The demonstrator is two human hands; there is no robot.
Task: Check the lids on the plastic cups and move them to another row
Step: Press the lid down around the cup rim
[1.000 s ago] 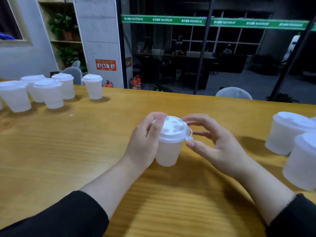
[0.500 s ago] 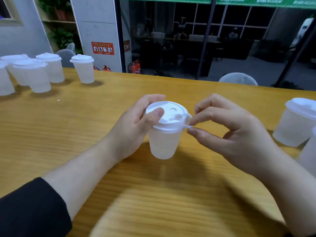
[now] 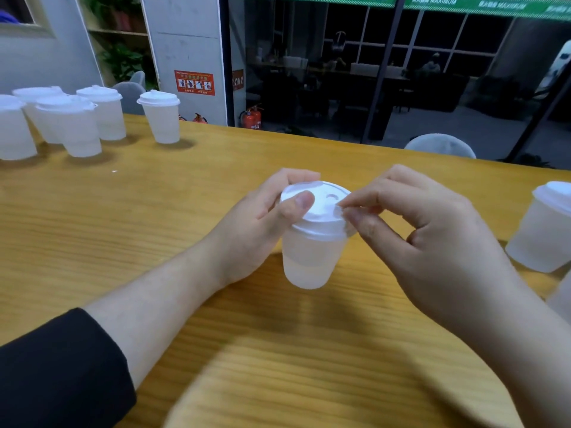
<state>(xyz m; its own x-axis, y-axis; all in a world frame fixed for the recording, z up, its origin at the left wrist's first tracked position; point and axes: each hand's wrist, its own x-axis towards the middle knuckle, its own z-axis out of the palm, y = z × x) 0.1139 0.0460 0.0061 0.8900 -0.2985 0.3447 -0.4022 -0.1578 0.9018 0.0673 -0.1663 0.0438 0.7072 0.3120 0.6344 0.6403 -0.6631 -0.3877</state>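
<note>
1. Sleeve [image 3: 55, 366], black, at the near left edge of the table [image 3: 123, 230].
2. Cup [image 3: 310, 261] at mid-table, gripped by left hand [image 3: 262, 230], thumb on lid [image 3: 318, 208].
3. Right hand [image 3: 432, 236] pinching the lid's small tab between thumb and forefinger.
4. Lidded cups [image 3: 547, 230] at the right edge.
5. Cup cluster [image 3: 80, 125] near the far left corner.

A wooden table [image 3: 92, 230] fills the foreground. Behind it stand a white pillar [image 3: 182, 41] with a red sign [image 3: 194, 82], dark windows [image 3: 370, 57], fire extinguishers [image 3: 251, 117] and a plant shelf [image 3: 120, 35].
</note>
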